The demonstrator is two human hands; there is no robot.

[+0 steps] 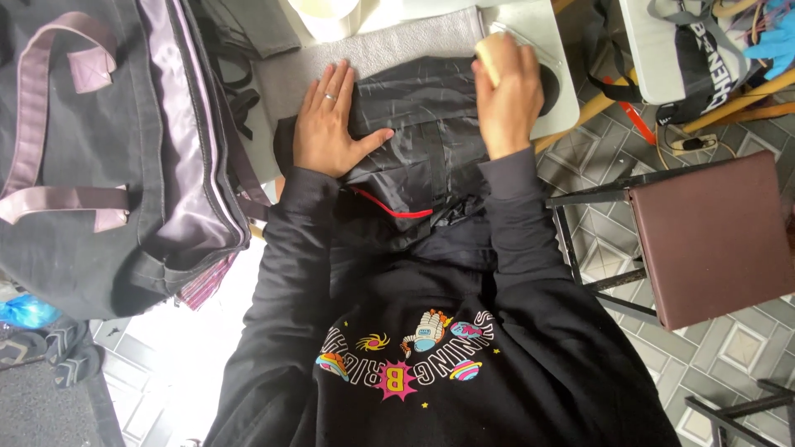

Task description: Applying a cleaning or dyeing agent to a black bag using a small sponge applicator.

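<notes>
Black, slightly shiny fabric of a garment (422, 124) is spread over the grey padded surface (414, 37), with its lower part hanging toward the person's lap. A red trim line (393, 209) is seen along one fold near the body.

The left hand (327, 124) is laid flat on the garment's left part, fingers stretched out and together, thumb spread to the side; nothing is gripped, the cloth is only pressed down. A ring (330, 97) is worn on one finger.

The right hand (505, 95) is closed around a pale, cream-coloured handle (489, 56) at the garment's upper right corner, where the cloth meets a white board (546, 50) at the end of the surface. What the handle belongs to is hidden by the hand, so it cannot be told. The grip is wrapped tightly, knuckles up.

To the left, a large black bag with mauve straps (108, 149) is set beside the surface. To the right, a dark brown stool (712, 232) stands on the patterned tile floor (729, 356). A black sweatshirt with a colourful print (414, 356) is worn by the person.
</notes>
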